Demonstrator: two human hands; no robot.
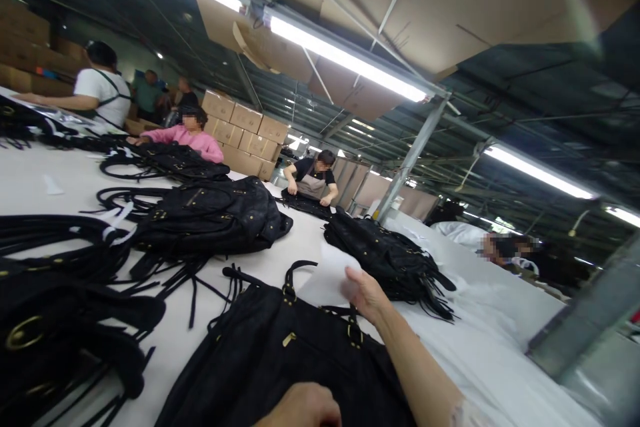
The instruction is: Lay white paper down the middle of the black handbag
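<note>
A black bag (pixel 320 353) with gold fittings and two handles lies on the white table (pixel 270 273) right in front of me. Above its right handle, my right hand (pixel 364 292) pinches a thin white sheet (pixel 327 275), which hangs beside the handles. My left hand (pixel 305 405) rests low on the bag's front, at the bottom edge of the view. Its fingers are curled, and whatever they grip, if anything, is hidden. The gold zipper pull (pixel 289 339) sits between the two hands and the left handle.
Black bags with straps and fringes lie on the left (pixel 215 217) and beyond on the right (pixel 380 253). A person in an apron (pixel 313 180) handles a bag across the table. Another in pink (pixel 183 141) works further left. A metal post (pixel 413 153) rises at right.
</note>
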